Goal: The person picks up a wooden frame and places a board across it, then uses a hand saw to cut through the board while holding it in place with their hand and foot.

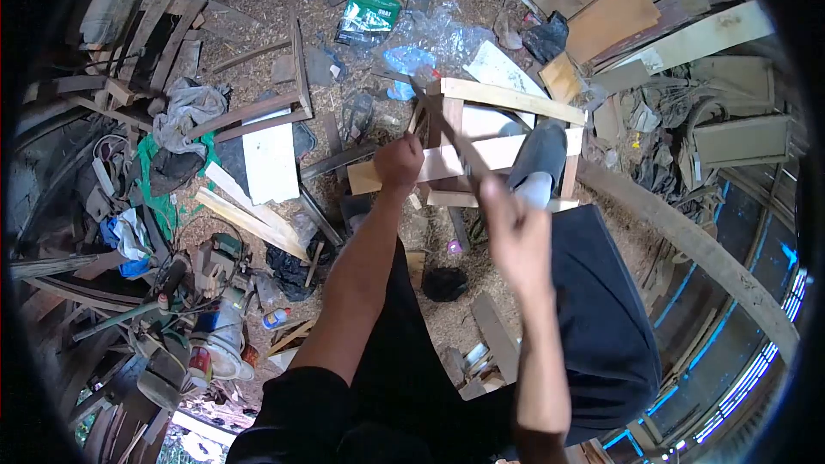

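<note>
My right hand (pixel 514 236) is closed on the near end of a hand saw (pixel 453 136), its long dark blade seen nearly edge-on and slanting away to the upper left. The blade crosses a pale wooden board (pixel 443 163). My left hand (pixel 400 161) is closed at the board's left part, its fingertips partly hidden. Under the board stands a low wooden frame (pixel 516 99) with light rails. My shod foot (pixel 540 155) presses on the board's right part. The saw's handle is hidden inside my right hand, and its teeth are too blurred to make out.
Wood shavings cover the ground. A green package (pixel 368 17) and clear plastic (pixel 447 34) lie beyond the frame. Loose planks (pixel 253 219) and a white panel (pixel 270 156) are at left. Stacked boards (pixel 614 21) fill the upper right, and a long curved beam (pixel 687 236) runs down the right.
</note>
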A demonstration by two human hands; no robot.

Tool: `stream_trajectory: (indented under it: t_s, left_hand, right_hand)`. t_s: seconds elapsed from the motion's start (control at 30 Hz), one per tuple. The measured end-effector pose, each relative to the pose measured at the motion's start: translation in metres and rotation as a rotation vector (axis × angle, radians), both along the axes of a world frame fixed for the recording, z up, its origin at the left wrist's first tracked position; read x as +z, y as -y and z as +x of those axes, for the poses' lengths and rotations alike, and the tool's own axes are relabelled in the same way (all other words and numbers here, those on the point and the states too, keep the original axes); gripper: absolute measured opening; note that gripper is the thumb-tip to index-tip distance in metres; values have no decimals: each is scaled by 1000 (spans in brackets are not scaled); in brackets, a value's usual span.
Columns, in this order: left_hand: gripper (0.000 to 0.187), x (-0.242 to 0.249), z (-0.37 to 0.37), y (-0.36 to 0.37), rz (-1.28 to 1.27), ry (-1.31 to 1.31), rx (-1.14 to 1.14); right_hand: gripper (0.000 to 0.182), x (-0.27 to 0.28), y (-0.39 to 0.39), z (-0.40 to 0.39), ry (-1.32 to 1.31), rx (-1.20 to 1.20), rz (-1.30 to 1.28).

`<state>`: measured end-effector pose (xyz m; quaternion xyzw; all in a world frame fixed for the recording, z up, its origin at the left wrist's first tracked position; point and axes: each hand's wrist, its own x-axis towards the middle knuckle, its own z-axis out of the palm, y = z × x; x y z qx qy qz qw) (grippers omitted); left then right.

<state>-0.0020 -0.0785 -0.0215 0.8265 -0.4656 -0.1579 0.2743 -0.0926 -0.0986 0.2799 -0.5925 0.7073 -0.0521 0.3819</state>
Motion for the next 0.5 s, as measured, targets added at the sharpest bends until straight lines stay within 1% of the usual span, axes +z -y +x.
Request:
stream_trajectory:
  t_s: [0.03, 0.07, 0.1, 0.13, 0.2, 0.23, 0.27, 0.33, 0.37, 0.43, 0.5]
  left_hand:
    - [46, -4, -2, -3, 46, 91, 68]
    - [43, -7, -4, -4, 93, 183, 136]
    - [38, 0, -4, 0, 172, 114, 136]
    - [38, 4, -5, 2, 181, 112, 131]
    - [38, 10, -3, 9, 415, 55, 188]
    - [40, 14, -2, 10, 482, 39, 161]
    - [40, 20, -1, 11, 484, 38, 156]
    - [43, 30, 2, 11, 515, -16, 89]
    - [43, 28, 4, 11, 516, -12, 85]
    - [45, 26, 4, 13, 601, -73, 83]
    - [46, 23, 1, 15, 599, -40, 80]
  right_hand:
    - [53, -6, -24, -9, 9, -19, 54]
    - [49, -7, -42, -10, -21, -7, 32]
    - [45, -15, -57, -17, -55, 18, -28]
    - [45, -18, -64, -22, -58, 14, -17]
    - [38, -20, -72, -31, -133, 167, -23]
    - [32, -17, -74, -31, -111, 155, 12]
    - [32, -12, -72, -32, -112, 152, 15]
    - [33, -2, -72, -33, -169, 269, 37]
    - [32, 0, -73, -34, -146, 280, 31]
    - [31, -3, -75, -36, -150, 267, 48]
    - [30, -2, -71, -37, -157, 257, 66]
